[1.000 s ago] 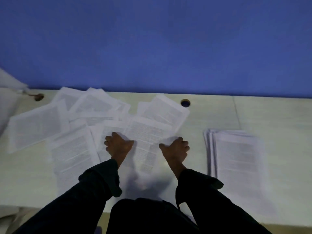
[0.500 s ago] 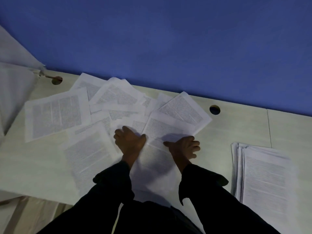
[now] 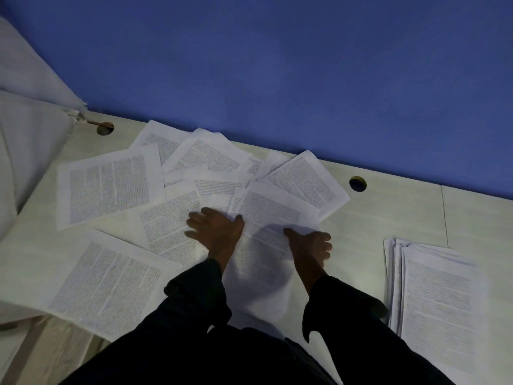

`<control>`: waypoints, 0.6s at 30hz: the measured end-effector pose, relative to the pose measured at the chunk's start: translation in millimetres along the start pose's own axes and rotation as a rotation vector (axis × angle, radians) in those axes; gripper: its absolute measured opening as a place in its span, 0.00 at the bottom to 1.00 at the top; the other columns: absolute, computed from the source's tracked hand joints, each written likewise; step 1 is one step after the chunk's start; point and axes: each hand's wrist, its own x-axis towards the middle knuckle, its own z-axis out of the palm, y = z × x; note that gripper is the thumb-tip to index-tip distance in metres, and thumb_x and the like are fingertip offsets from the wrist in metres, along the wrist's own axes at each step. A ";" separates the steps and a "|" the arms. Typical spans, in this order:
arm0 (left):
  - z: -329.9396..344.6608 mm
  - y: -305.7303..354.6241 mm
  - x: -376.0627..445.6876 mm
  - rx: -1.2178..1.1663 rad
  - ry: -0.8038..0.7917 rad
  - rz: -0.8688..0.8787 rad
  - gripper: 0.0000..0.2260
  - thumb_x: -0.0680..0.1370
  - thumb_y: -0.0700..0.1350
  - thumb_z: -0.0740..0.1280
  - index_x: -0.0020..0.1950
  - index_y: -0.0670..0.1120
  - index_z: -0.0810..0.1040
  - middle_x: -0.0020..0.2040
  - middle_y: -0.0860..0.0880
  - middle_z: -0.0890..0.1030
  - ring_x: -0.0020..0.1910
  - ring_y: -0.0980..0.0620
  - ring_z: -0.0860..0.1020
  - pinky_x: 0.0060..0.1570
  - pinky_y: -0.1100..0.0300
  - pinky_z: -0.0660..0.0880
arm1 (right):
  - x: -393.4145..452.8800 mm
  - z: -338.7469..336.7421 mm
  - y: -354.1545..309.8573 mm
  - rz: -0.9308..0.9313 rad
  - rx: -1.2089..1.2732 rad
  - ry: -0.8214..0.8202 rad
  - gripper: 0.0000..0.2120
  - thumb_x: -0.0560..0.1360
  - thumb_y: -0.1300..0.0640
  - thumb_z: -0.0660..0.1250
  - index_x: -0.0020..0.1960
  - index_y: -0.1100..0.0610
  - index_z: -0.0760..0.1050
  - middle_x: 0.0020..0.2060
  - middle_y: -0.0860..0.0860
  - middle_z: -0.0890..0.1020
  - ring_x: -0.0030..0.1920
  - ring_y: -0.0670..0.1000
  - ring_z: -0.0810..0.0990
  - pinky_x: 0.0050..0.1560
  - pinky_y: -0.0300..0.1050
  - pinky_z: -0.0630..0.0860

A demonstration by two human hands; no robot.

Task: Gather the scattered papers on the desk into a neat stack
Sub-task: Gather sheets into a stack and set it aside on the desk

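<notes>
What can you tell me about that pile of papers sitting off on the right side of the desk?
The pile is a stack of white printed sheets, covered in lines of small dark text too blurred to read. It lies flat on the pale desk, near its front edge, apart from the scattered sheets. It is roughly squared, but the left edges fan out in steps, so it is not fully even. Neither hand touches it; the right sleeve lies just beside it.

Print on scattered papers too small for me to read. Stack at counter right end cut by frame's bottom edge. Sleeves hide near counter edge and lower part of middle sheet.
</notes>
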 end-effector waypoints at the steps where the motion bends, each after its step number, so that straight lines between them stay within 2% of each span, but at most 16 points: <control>1: -1.7 -2.1 -4.6 0.001 0.012 -0.029 0.40 0.64 0.64 0.74 0.62 0.37 0.69 0.65 0.35 0.71 0.65 0.35 0.69 0.65 0.40 0.67 | -3.6 -0.7 3.4 0.016 0.010 0.005 0.47 0.66 0.44 0.82 0.72 0.65 0.60 0.69 0.64 0.68 0.69 0.65 0.70 0.68 0.60 0.71; 4: -2.7 -3.5 -18.0 -0.027 -0.027 0.026 0.42 0.65 0.63 0.77 0.65 0.36 0.69 0.64 0.35 0.71 0.63 0.36 0.70 0.62 0.43 0.71 | -14.6 8.5 7.9 0.015 0.066 -0.038 0.48 0.66 0.46 0.83 0.72 0.66 0.60 0.69 0.64 0.69 0.69 0.66 0.71 0.68 0.58 0.71; 7: -2.0 -0.9 -16.1 -0.079 -0.143 0.062 0.43 0.67 0.61 0.78 0.68 0.35 0.66 0.65 0.36 0.72 0.64 0.37 0.72 0.67 0.45 0.68 | -22.3 19.0 7.1 -0.053 0.107 -0.117 0.46 0.64 0.49 0.84 0.70 0.66 0.63 0.67 0.64 0.73 0.67 0.65 0.74 0.67 0.55 0.75; 9: -2.1 -4.5 -5.4 -0.232 -0.290 0.047 0.43 0.67 0.59 0.79 0.70 0.38 0.64 0.66 0.39 0.73 0.65 0.39 0.74 0.68 0.45 0.71 | -22.2 17.2 7.4 -0.091 0.136 -0.173 0.44 0.65 0.52 0.84 0.70 0.66 0.64 0.63 0.59 0.76 0.64 0.62 0.78 0.62 0.51 0.78; 11: -4.0 -8.5 5.1 -0.305 -0.407 0.082 0.41 0.65 0.58 0.81 0.68 0.40 0.66 0.63 0.43 0.76 0.62 0.42 0.77 0.64 0.47 0.75 | -16.3 11.3 10.6 -0.146 0.138 -0.208 0.39 0.65 0.54 0.84 0.69 0.64 0.69 0.60 0.54 0.79 0.61 0.59 0.80 0.54 0.45 0.76; 13: -4.4 -11.0 13.1 -0.319 -0.519 0.143 0.37 0.64 0.56 0.81 0.66 0.42 0.73 0.59 0.47 0.80 0.58 0.46 0.79 0.60 0.50 0.78 | -13.0 5.0 12.5 -0.215 0.140 -0.259 0.31 0.64 0.55 0.83 0.64 0.59 0.76 0.55 0.51 0.81 0.59 0.57 0.81 0.53 0.44 0.76; 16: -8.7 -7.7 17.8 -0.475 -0.769 0.186 0.27 0.68 0.50 0.81 0.64 0.44 0.80 0.58 0.48 0.84 0.56 0.49 0.82 0.54 0.58 0.80 | -11.0 -1.3 15.6 -0.254 0.219 -0.376 0.25 0.59 0.55 0.83 0.53 0.53 0.79 0.51 0.49 0.83 0.55 0.56 0.82 0.56 0.51 0.81; 18: -15.7 -5.5 18.9 -0.552 -0.860 0.257 0.18 0.73 0.39 0.77 0.63 0.43 0.81 0.57 0.47 0.84 0.56 0.48 0.81 0.49 0.64 0.80 | -6.7 -5.7 20.9 -0.194 0.335 -0.428 0.27 0.61 0.62 0.83 0.58 0.58 0.80 0.55 0.54 0.85 0.56 0.58 0.83 0.57 0.55 0.83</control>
